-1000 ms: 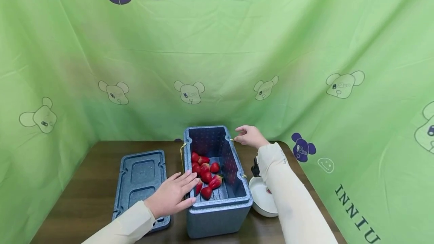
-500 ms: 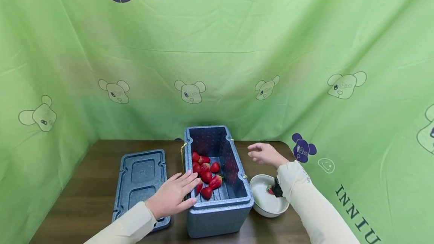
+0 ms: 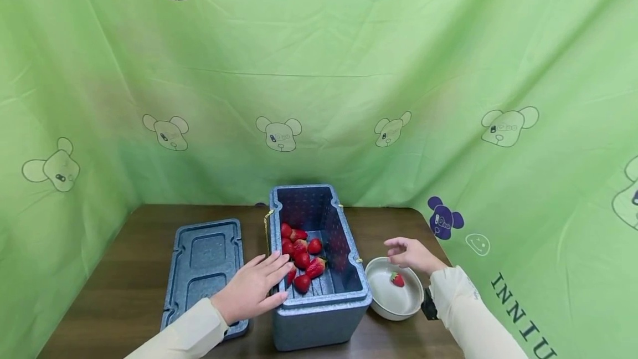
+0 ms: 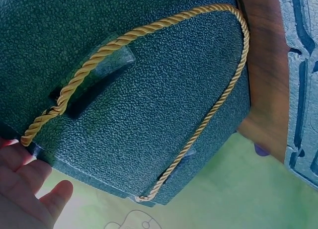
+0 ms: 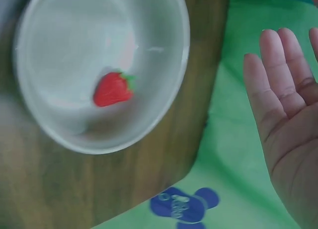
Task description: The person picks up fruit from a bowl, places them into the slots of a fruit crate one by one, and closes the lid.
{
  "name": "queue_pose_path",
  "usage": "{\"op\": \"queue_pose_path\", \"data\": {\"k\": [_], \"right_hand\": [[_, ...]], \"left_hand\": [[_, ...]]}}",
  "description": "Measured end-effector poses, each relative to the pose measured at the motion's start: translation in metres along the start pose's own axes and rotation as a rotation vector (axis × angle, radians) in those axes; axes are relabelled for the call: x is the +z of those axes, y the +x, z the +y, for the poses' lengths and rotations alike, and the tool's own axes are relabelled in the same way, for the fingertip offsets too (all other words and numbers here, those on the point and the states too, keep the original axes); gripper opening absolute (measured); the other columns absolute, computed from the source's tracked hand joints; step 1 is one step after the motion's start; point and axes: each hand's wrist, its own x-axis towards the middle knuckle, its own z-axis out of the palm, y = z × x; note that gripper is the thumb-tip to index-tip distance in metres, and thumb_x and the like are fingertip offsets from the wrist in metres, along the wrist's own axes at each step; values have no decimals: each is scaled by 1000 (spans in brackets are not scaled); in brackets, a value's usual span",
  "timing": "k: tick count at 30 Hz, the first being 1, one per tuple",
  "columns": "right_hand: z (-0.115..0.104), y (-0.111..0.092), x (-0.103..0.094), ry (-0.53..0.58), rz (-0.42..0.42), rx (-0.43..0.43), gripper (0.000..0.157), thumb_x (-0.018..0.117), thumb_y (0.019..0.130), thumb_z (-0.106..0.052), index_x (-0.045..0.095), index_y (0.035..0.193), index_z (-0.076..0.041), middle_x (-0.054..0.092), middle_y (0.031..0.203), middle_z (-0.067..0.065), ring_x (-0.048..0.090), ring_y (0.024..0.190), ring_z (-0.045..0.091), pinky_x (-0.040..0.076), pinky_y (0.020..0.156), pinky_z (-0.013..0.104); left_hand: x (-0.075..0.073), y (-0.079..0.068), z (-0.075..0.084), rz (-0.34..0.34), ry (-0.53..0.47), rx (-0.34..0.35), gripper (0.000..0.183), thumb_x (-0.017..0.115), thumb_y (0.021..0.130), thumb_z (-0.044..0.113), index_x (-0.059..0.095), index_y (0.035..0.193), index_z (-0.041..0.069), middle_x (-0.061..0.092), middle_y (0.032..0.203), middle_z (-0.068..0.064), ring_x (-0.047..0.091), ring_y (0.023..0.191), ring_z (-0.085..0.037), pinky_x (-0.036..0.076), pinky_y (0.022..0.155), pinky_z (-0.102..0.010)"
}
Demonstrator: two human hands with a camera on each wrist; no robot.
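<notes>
A dark blue foam cooler box point(image 3: 319, 320) stands lidless on the table, with several strawberries point(image 3: 303, 260) on its floor. My left hand point(image 3: 253, 287) rests on the box's left rim with straight fingers. In the left wrist view, those fingers point(image 4: 32, 174) lie at the rim beside the gold rope handle point(image 4: 218, 102). Right of the box, a white bowl point(image 3: 382, 304) contains one strawberry point(image 3: 397, 279) with green leaves. Over the bowl's far edge hovers my right hand point(image 3: 412, 255), fingers relaxed. In the right wrist view, its palm point(image 5: 303, 139) faces the camera and holds nothing.
The blue box lid point(image 3: 209, 254) lies flat on the wooden table point(image 3: 124, 276), left of the box. A green printed curtain point(image 3: 319, 87) hangs behind the table and along both sides. The bowl stands close against the box's right side.
My right hand has drawn back from the box's far right rim, moving right and nearer, to over the bowl. The strawberry in the bowl is now uncovered. My left hand stays in place.
</notes>
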Motion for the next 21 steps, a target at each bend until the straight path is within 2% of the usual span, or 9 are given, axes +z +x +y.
{"op": "queue_pose_path", "data": {"k": [4,7,11,16,21], "right_hand": [[19,-9,5,-13,45,0,46,61,74,7,51,117,21,63,98,30,64,88,31,54,70,32],[32,-13,10,-5,71,10,45,58,72,10,50,115,23,63,94,28,62,83,23,51,65,26],[45,-16,17,52,119,69,46,58,74,10,48,117,23,62,93,26,59,77,15,53,64,30],[59,-17,29,74,191,167,45,63,76,8,50,117,19,64,95,27,62,74,13,53,60,40],[69,-18,40,91,268,233,46,63,74,9,50,118,19,64,96,29,60,71,13,52,55,39]], "left_hand": [[1,0,0,-10,-6,0,56,41,100,46,50,140,8,47,144,-9,40,135,-26,36,104,-51],[2,0,0,-19,-7,-6,56,41,99,46,50,140,8,46,145,-9,39,135,-26,35,104,-51],[2,0,0,-11,0,-8,56,42,99,46,50,140,9,46,145,-8,39,135,-25,35,105,-50],[1,1,-1,9,20,-1,56,42,99,46,50,140,9,47,144,-8,40,135,-25,36,104,-49],[1,0,-2,17,27,10,56,42,99,45,51,140,8,47,144,-9,40,135,-26,37,103,-49]]}}
